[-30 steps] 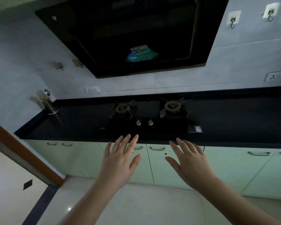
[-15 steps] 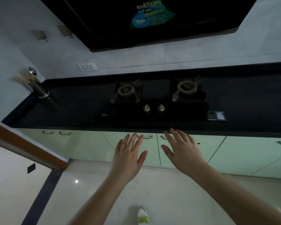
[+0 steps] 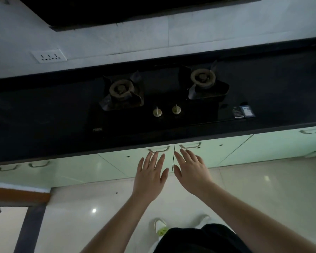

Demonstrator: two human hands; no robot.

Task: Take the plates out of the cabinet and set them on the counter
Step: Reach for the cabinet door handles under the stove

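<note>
Left hand (image 3: 150,177) and right hand (image 3: 192,172) spread open, empty, before shut cabinet doors (image 3: 117,167), plates hidden, dark worktop (image 3: 44,125), hood (image 3: 117,10) cut off at top

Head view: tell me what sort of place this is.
A home kitchen, most likely. A two-burner gas hob is set into a dark counter, pale green cabinet doors run below it, and a range hood hangs above.
</note>
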